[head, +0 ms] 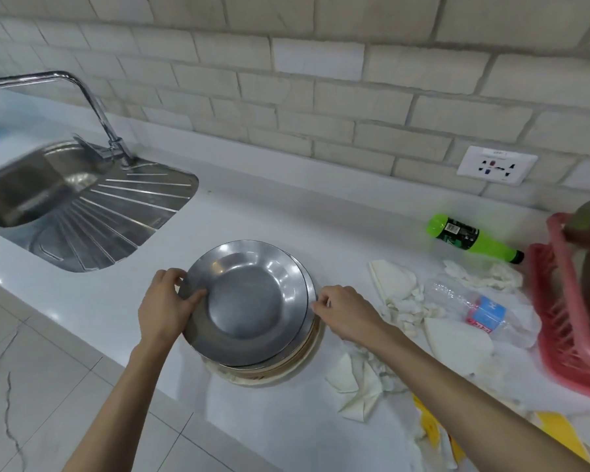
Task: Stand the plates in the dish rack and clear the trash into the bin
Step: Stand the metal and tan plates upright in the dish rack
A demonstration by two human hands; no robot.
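Note:
A stack of plates sits on the white counter in front of me, with a steel plate (249,301) on top and cream plates (276,373) below. My left hand (166,306) grips the top steel plate's left rim, thumb over the edge. My right hand (343,311) pinches the rim at the right side of the stack. The red dish rack (569,338) stands at the right edge, with something dark and blurred inside it. Trash lies between the stack and the rack: crumpled white paper (395,284), a clear plastic bottle (481,311) and a green bottle (470,238).
A steel sink (24,192) with drainboard and tap (92,100) is at the left. More white paper (358,386) and yellow wrappers (556,427) lie near the counter's front right. A wall socket (496,165) sits on the tiled wall. No bin is in view.

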